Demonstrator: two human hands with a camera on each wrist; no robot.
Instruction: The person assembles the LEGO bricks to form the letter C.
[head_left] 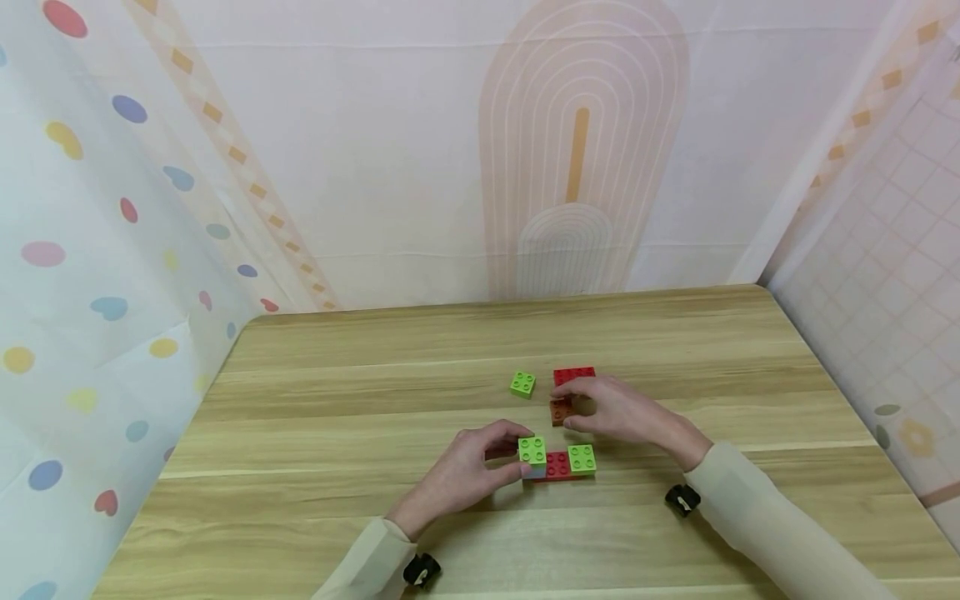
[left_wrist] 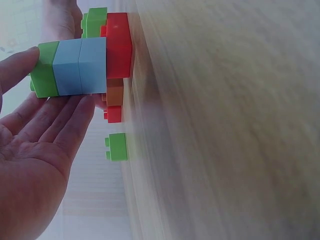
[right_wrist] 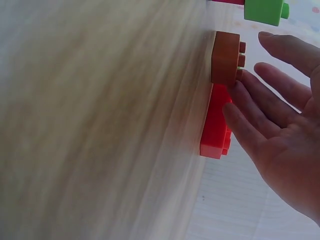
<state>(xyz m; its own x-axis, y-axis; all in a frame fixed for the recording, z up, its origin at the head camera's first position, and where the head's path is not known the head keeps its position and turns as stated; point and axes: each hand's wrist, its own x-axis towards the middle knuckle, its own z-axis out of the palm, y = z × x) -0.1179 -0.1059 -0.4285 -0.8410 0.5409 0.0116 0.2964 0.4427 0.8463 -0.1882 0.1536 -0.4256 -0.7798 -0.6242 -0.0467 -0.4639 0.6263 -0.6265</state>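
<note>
My left hand (head_left: 474, 469) pinches a stack of toy bricks, thumb on one side and fingers on the other. The stack has a green brick (left_wrist: 46, 70) on top of two light blue bricks (left_wrist: 80, 66). It stands on the left end of a long red brick (head_left: 557, 466), which carries another green brick (head_left: 582, 459) at its right end. Over an orange-brown brick (right_wrist: 225, 58) and a second red brick (right_wrist: 215, 122), my right hand (head_left: 626, 410) hovers with fingers spread and lightly bent. Its fingertips are close to both bricks; whether they touch cannot be told.
A loose green brick (head_left: 522, 384) lies on the wooden table (head_left: 360, 467), left of the second red brick. Patterned cloth (head_left: 390, 167) hangs behind the table and along its sides. Each wrist wears a black band device (head_left: 682, 500).
</note>
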